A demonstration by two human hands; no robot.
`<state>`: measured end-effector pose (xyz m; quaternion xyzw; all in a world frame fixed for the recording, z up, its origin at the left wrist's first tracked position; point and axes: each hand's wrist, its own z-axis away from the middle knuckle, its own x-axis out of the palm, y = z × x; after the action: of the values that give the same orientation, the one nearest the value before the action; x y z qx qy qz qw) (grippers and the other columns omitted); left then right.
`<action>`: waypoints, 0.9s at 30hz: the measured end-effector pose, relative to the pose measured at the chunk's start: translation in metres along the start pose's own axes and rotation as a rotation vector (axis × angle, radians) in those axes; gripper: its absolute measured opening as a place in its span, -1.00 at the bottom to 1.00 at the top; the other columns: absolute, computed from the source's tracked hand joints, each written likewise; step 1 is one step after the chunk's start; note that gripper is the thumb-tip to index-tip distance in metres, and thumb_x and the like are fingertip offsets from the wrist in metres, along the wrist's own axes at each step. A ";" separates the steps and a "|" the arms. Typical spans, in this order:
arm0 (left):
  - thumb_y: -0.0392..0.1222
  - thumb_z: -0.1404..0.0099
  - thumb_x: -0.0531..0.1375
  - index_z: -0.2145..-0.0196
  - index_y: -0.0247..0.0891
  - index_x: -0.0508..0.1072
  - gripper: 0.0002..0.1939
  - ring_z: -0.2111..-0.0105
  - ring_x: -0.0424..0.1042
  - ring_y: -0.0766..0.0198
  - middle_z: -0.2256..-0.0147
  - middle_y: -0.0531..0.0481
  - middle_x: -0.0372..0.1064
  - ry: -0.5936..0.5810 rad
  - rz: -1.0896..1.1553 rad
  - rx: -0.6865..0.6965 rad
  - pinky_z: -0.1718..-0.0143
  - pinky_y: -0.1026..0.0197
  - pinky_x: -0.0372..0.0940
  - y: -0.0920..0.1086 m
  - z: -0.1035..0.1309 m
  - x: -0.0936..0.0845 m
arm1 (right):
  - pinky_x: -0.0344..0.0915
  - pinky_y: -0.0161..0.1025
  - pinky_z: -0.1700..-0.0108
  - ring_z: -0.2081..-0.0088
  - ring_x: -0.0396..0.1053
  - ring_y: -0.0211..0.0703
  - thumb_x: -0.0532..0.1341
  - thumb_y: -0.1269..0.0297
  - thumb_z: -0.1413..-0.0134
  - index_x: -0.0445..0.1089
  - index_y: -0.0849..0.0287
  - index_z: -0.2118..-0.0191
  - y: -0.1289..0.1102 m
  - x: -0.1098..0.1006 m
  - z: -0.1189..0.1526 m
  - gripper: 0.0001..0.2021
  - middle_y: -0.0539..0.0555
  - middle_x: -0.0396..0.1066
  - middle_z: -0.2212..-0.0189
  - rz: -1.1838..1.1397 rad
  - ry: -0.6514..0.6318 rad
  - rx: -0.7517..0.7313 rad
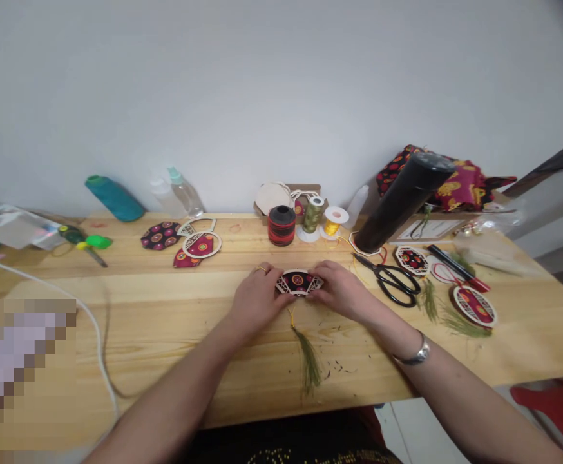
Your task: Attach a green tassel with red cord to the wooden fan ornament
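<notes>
Forearms point(182, 386) over wooden table point(165, 309), hands point(256, 293) pinching ornament point(298, 281), grey wall point(262, 96) behind

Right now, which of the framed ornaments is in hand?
The fan-shaped ornament, its ends held by the left hand and right hand; no hand touches the octagonal ornament or the rounded ones.

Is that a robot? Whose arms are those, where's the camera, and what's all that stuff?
No robot here, just a person. The camera is worn on their head, looking forward and down, so you see their own arms. The left hand and right hand hold a fan-shaped ornament by its ends; below it is a green tassel. On the wooden table are black scissors, a red-and-black thread spool and an oval ornament, among other things.
</notes>
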<state>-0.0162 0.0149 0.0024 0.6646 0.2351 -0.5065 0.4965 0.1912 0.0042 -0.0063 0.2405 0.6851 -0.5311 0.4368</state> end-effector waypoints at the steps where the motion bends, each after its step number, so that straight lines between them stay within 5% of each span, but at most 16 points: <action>1: 0.00 -0.21 0.16 0.13 -0.25 0.41 -0.66 0.16 0.37 0.07 0.17 -0.11 0.34 -0.001 -0.003 -0.001 0.16 0.07 0.26 0.001 0.000 0.000 | 0.26 -0.19 0.06 0.13 0.32 -0.12 0.33 0.31 0.05 0.43 0.18 0.10 -0.002 -0.001 0.000 -0.68 0.11 0.37 0.17 0.008 -0.009 0.002; 13: -0.03 -0.22 0.16 0.12 -0.32 0.43 -0.64 0.13 0.37 0.05 0.16 -0.19 0.36 0.010 0.028 -0.011 0.11 0.04 0.26 0.004 0.001 0.000 | 0.23 -0.24 0.12 0.19 0.33 -0.12 0.32 0.35 0.05 0.46 0.27 0.17 -0.021 -0.009 -0.003 -0.74 0.15 0.39 0.22 0.083 -0.059 0.073; 18: -0.13 -0.34 -0.01 0.05 -0.39 0.41 -0.64 0.09 0.40 0.06 0.12 -0.26 0.43 0.088 0.104 -0.096 0.04 0.03 0.26 0.003 -0.005 -0.003 | 0.22 -0.28 0.17 0.23 0.33 -0.15 0.32 0.32 0.05 0.47 0.24 0.18 -0.019 -0.009 -0.004 -0.75 0.12 0.38 0.25 0.100 -0.066 0.080; 27: -0.34 -0.24 0.05 -0.02 -0.24 0.39 -0.61 0.18 0.48 0.18 0.19 -0.04 0.54 0.146 0.184 -0.175 0.07 0.10 0.33 -0.002 -0.006 0.001 | 0.21 -0.27 0.17 0.21 0.34 -0.14 0.33 0.30 0.04 0.46 0.24 0.16 -0.017 -0.009 -0.004 -0.73 0.14 0.39 0.23 0.107 -0.060 0.062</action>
<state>-0.0146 0.0206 0.0002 0.6725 0.2518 -0.3868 0.5785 0.1809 0.0033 0.0100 0.2743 0.6411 -0.5349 0.4771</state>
